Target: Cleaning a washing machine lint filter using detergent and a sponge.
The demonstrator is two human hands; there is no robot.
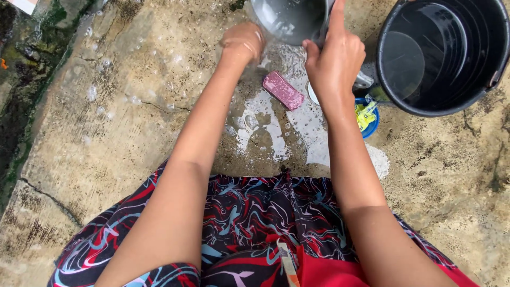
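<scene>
Head view, looking down over the lap at a wet concrete floor (106, 138).

Landmark: grey metal pot (289, 18), tilted, mouth facing the camera, at the top centre; its upper part is cut off by the frame edge.

Right hand (336, 61): closed on the pot's right rim, thumb toward the inside, index finger stretched up along the wall. Firm hold on the rim.

Left hand (243, 42): curled into a loose fist at the pot's lower left edge, touching or just beside it. Water runs over the knuckles. Whether the fingers pinch anything cannot be told; their inner side is hidden.

Pink soap bar (283, 90): lying flat on the floor just below the pot, between the two wrists, in a soapy puddle (276, 138) that spreads toward the lap.

Black bucket (494, 79): right of the pot, holding water, with a round pale shape showing on its bottom.

Small blue bowl (372, 125): below the bucket, right of the right wrist, partly hidden, with a yellow wrapper (364, 114) in it.

Foam patch (378, 159): on the floor, below the bowl.

Patterned red, black and blue shorts (255, 218) fill the bottom of the frame.
</scene>
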